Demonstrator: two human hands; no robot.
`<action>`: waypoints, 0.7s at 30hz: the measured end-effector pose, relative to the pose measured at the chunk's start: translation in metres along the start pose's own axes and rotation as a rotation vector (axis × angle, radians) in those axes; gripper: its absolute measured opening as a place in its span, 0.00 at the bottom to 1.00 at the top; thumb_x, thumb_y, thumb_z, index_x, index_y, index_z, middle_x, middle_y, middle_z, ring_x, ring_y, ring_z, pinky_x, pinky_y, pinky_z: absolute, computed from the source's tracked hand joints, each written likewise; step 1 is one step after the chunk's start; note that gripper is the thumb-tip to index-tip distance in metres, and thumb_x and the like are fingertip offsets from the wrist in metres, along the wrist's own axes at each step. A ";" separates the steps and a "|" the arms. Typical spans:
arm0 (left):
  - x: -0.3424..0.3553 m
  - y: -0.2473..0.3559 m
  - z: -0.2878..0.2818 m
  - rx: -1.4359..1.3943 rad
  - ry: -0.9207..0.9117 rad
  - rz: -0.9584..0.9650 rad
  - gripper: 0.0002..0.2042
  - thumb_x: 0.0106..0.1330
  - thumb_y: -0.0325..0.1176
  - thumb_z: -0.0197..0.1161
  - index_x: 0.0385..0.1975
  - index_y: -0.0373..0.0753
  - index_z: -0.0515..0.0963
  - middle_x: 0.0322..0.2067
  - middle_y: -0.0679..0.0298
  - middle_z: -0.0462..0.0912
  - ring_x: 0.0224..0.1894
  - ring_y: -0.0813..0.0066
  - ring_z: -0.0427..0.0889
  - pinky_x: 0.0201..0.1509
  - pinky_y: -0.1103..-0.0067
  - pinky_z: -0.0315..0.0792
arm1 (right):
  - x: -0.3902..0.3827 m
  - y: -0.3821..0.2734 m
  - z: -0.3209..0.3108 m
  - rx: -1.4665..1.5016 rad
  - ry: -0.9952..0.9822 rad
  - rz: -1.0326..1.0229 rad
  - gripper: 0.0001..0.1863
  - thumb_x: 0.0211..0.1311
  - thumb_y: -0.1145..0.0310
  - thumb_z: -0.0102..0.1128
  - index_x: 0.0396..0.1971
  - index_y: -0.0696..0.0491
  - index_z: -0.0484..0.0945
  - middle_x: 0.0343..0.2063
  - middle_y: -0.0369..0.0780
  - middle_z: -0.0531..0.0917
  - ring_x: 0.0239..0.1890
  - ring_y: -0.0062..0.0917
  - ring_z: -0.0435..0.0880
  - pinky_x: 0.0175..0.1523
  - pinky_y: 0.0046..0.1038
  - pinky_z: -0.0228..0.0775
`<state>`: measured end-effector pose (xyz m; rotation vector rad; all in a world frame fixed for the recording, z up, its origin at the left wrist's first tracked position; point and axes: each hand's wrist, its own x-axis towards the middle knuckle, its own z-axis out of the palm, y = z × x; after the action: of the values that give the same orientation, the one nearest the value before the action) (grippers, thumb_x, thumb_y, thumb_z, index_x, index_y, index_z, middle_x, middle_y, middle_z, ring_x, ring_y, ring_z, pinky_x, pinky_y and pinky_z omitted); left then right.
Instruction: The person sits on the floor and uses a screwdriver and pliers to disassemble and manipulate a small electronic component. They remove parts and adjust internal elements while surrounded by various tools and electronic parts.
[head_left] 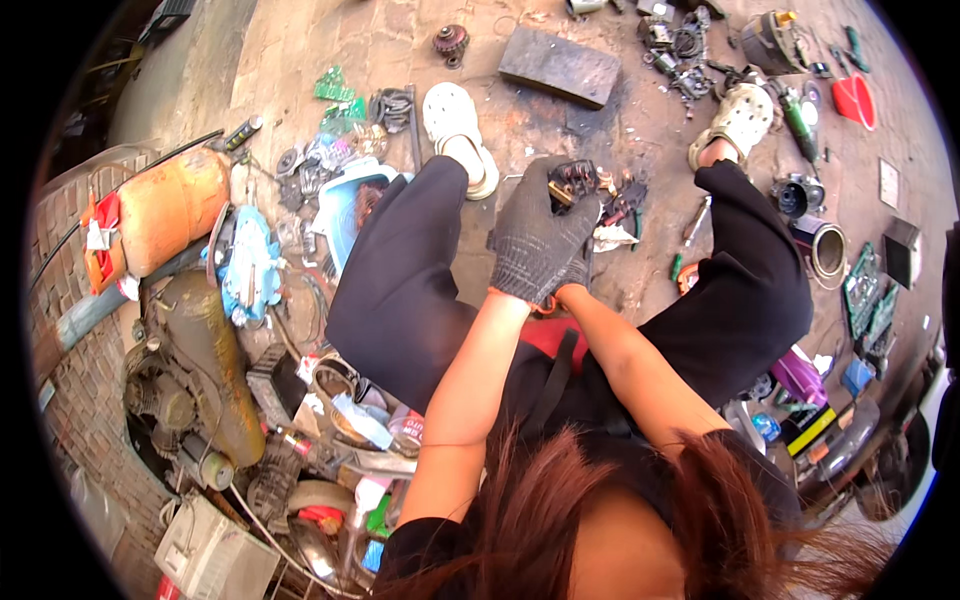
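My left hand (533, 235), in a dark grey knit glove, is closed on a dark metal part (574, 178) with brass-coloured bits, held between my knees. My right hand (574, 268), in a similar glove, is largely hidden behind the left, so its fingers cannot be made out. Just right of the hands, small dark parts and a pale crumpled scrap (614, 238) lie on the paved ground. A blue plastic tub (338, 200) stands beside my left leg.
A dark rectangular block (558, 66) lies ahead; metal parts (680, 45) and a red container (853, 102) are upper right. An orange cylinder (172, 211) and a muddy housing (205, 360) crowd the left. Tools, including a screwdriver (693, 228), and scrap surround my legs.
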<state>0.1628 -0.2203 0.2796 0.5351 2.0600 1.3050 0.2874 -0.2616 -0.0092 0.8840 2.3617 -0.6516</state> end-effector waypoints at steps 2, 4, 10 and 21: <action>-0.003 0.006 -0.001 0.067 -0.019 0.022 0.19 0.50 0.34 0.66 0.43 0.38 0.74 0.34 0.52 0.81 0.39 0.58 0.82 0.43 0.70 0.73 | 0.014 0.005 -0.017 0.089 0.095 0.032 0.21 0.60 0.60 0.48 0.51 0.52 0.62 0.41 0.43 0.72 0.45 0.31 0.68 0.49 0.31 0.59; -0.007 0.010 -0.001 0.106 -0.071 0.079 0.19 0.52 0.29 0.63 0.45 0.35 0.72 0.35 0.57 0.80 0.40 0.68 0.80 0.45 0.75 0.73 | 0.024 0.019 -0.044 0.267 0.220 0.083 0.17 0.59 0.60 0.49 0.45 0.51 0.64 0.35 0.40 0.71 0.39 0.28 0.67 0.43 0.29 0.58; -0.012 0.023 -0.012 0.176 -0.150 0.157 0.23 0.49 0.30 0.62 0.49 0.37 0.71 0.41 0.52 0.80 0.45 0.59 0.80 0.51 0.72 0.71 | 0.007 0.070 -0.197 1.416 0.560 0.104 0.09 0.58 0.59 0.53 0.28 0.48 0.70 0.19 0.31 0.68 0.19 0.21 0.66 0.24 0.22 0.57; -0.016 0.018 0.014 0.517 -0.183 0.172 0.28 0.50 0.34 0.63 0.55 0.39 0.67 0.47 0.45 0.75 0.48 0.50 0.77 0.55 0.66 0.69 | -0.119 0.037 -0.321 0.631 0.384 -0.194 0.19 0.56 0.56 0.63 0.28 0.61 0.77 0.20 0.35 0.78 0.25 0.15 0.73 0.31 0.23 0.66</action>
<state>0.1842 -0.2135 0.2963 1.0377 2.2276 0.7621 0.2925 -0.0986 0.2941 1.1226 2.6381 -1.4737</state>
